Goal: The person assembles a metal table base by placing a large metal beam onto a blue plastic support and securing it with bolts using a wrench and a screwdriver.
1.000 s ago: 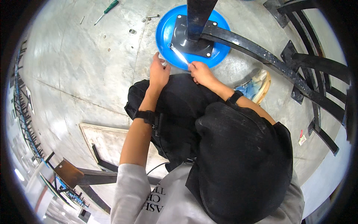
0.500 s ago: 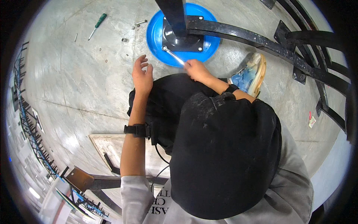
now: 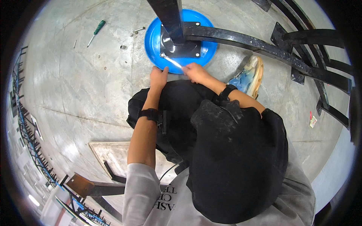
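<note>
My right hand (image 3: 195, 73) is closed round the handle of a silver wrench (image 3: 173, 61). The wrench's far end sits on the near-left corner bolt of a square black plate (image 3: 177, 52). That plate lies on a round blue disc with a raised rim (image 3: 150, 49), and a black post (image 3: 167, 17) rises from the plate's middle. At the disc's near-left edge, my left hand (image 3: 159, 77) grips the rim with thumb and fingers. Parts of its fingertips are hard to make out.
Left of the disc, a green-handled screwdriver (image 3: 97, 32), a bolt (image 3: 139, 29) and a socket (image 3: 123, 47) lie on the concrete floor. A curved black bar (image 3: 241, 44) runs right from the post. Below is a pale board (image 3: 113, 150); a shoe (image 3: 247, 77) stands at right.
My left hand has moved right and down onto the disc's rim, its fingers closing from a spread pose. The wrench remains on the same corner bolt in my right hand. The view has shifted slightly.
</note>
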`<state>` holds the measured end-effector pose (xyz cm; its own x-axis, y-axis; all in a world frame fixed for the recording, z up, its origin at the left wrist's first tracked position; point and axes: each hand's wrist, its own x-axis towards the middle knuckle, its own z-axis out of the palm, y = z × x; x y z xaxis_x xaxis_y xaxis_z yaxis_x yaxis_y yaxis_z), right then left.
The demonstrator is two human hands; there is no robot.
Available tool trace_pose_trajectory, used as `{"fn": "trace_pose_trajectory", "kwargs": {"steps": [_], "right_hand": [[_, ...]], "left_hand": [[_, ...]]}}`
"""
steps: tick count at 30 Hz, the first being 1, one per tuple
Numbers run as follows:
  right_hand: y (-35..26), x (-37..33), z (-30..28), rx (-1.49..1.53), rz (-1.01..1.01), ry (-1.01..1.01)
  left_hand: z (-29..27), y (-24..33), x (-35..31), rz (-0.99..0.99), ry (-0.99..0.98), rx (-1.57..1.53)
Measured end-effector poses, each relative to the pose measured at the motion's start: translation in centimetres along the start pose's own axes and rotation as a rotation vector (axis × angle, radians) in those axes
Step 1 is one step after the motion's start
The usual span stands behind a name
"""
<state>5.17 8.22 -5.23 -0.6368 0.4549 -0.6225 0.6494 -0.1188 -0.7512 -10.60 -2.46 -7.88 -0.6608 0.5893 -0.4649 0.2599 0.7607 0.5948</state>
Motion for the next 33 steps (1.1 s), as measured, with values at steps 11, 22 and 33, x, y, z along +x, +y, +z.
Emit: {"fn": "trace_pose_trajectory", "kwargs": {"steps": [11,22,33], "right_hand": [[0.4,0.0,0.8,-0.152,-0.095,0.098],[1.6,1.0,0.5,-0.247,-0.151,0.153],[-0.5,-3.1,-1.9,-0.544,-0.233,0.308]], "left_hand": [[1.7,-0.6,1.4,-0.107,0.101,-0.106],[2.3,-1.8,1.9,-0.035,0.081,-0.117],[2.5,-2.3,2.3,0.005,0.081,-0.062]]}}
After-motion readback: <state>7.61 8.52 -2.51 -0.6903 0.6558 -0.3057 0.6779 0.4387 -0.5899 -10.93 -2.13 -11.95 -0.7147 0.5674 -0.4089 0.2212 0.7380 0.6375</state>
